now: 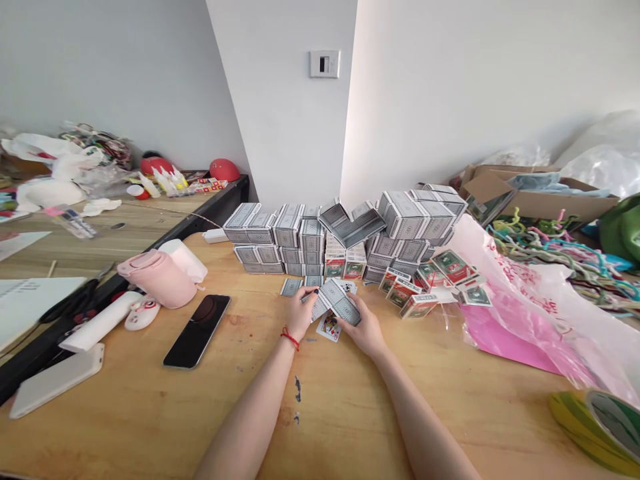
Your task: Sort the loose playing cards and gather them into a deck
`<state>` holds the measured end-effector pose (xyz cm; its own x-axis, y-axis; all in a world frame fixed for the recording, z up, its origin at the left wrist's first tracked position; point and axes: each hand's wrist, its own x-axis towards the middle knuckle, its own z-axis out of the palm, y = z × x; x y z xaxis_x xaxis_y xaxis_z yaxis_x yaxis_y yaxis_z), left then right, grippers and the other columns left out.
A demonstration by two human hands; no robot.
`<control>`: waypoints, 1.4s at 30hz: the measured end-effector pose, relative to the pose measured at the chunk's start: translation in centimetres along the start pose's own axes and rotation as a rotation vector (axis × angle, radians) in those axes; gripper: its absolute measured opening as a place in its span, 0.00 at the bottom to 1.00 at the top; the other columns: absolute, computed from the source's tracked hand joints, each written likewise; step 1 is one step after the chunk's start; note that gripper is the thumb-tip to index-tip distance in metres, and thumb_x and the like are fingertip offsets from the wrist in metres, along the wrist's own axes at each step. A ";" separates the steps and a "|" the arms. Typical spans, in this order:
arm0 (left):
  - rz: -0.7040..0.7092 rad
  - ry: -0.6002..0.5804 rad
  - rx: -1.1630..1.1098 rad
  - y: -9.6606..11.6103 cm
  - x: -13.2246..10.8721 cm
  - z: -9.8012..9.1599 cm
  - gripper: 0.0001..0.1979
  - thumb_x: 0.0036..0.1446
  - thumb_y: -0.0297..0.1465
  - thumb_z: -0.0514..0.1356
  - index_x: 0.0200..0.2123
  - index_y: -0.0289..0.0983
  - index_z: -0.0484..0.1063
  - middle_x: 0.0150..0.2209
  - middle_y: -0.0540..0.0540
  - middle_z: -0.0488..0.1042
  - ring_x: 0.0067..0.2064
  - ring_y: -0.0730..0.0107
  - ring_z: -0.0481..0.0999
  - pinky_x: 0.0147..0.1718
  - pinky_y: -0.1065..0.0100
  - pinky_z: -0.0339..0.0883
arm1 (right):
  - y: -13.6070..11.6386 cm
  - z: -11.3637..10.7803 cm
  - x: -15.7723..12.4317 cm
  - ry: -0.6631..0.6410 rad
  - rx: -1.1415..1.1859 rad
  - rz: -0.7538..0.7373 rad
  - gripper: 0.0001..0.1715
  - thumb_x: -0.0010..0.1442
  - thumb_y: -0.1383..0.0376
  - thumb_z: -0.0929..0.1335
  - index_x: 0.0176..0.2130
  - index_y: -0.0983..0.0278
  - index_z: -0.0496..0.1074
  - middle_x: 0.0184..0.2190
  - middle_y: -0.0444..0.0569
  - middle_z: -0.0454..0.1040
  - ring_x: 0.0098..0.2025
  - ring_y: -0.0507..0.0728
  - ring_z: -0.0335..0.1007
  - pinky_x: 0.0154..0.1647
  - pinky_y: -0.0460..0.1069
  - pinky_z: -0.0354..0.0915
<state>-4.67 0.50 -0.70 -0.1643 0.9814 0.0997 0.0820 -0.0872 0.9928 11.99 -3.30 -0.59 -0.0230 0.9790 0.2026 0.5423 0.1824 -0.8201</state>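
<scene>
In the head view, two patterned playing cards (339, 301) were held above the wooden table (225, 420), overlapping at their far ends in an inverted V. The left one was gripped near its edge by the left hand (302, 315), its thumb and fingers drawn close on the card; the right one was gripped likewise by the right hand (369, 325), with little gap left between its digits. The step in hand was judged to be the joining or aligning of these two cards; for the next move, an even pinch and a steady angle seemed to be called for, so that neither card would be bent or slipped.

Beneath them a face-up card (329, 329) was partly covered, and beyond stood stacked blocks (293, 230) faced with the same pattern, an open one (353, 227) being tilted on top.

Whether the held cards were slotted or merely overlapped could not be told — the fingertips underneath were hidden. The back of the stack was out of sight, the forearms were cut off below, and the yellow tape roll (575, 423) was cropped at the right edge.
</scene>
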 end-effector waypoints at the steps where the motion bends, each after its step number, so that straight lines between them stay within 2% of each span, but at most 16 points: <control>1: 0.004 0.005 -0.003 0.0 0.0 0.1 0.11 0.46 0.34 0.55 0.33 0.36 0.71 0.35 0.44 0.73 0.39 0.66 0.70 0.37 0.68 0.61 | 0.0 0.0 0.0 -0.005 -0.010 0.004 0.33 0.44 0.57 0.67 0.50 0.59 0.58 0.43 0.48 0.69 0.42 0.59 0.67 0.40 0.51 0.62; 8: 0.064 0.048 0.064 0.6 -0.5 0.4 0.11 0.47 0.34 0.55 0.34 0.36 0.70 0.36 0.44 0.72 0.39 0.67 0.69 0.38 0.68 0.61 | 0.0 0.2 -0.1 0.001 -0.095 0.012 0.34 0.46 0.58 0.66 0.51 0.57 0.54 0.42 0.48 0.70 0.40 0.59 0.68 0.37 0.51 0.63; 19: 0.034 -0.027 0.056 1.6 -0.9 0.7 0.14 0.41 0.32 0.60 0.35 0.35 0.69 0.36 0.45 0.71 0.39 0.67 0.69 0.39 0.67 0.61 | 0.4 0.4 -0.2 0.015 -0.114 0.040 0.33 0.45 0.56 0.66 0.49 0.59 0.53 0.36 0.48 0.71 0.33 0.58 0.69 0.30 0.50 0.63; 31: 0.047 -0.103 0.055 1.4 -0.9 0.8 0.12 0.41 0.31 0.61 0.33 0.36 0.69 0.36 0.45 0.72 0.40 0.66 0.70 0.40 0.67 0.61 | 1.0 0.9 0.0 0.084 -0.029 0.051 0.28 0.43 0.55 0.68 0.40 0.60 0.52 0.39 0.51 0.67 0.40 0.60 0.68 0.35 0.52 0.63; 42: 0.073 -0.155 0.070 2.3 -1.4 0.9 0.09 0.41 0.30 0.60 0.30 0.36 0.69 0.35 0.46 0.72 0.39 0.67 0.70 0.38 0.69 0.61 | 1.3 1.0 0.0 0.109 0.004 0.056 0.29 0.42 0.56 0.68 0.40 0.61 0.52 0.38 0.51 0.68 0.39 0.59 0.68 0.33 0.51 0.64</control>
<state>-3.33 -0.89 1.35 -0.0026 0.9880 0.1541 0.1576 -0.1518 0.9758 11.85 -2.98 -2.16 0.0993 0.9720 0.2130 0.5370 0.1279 -0.8338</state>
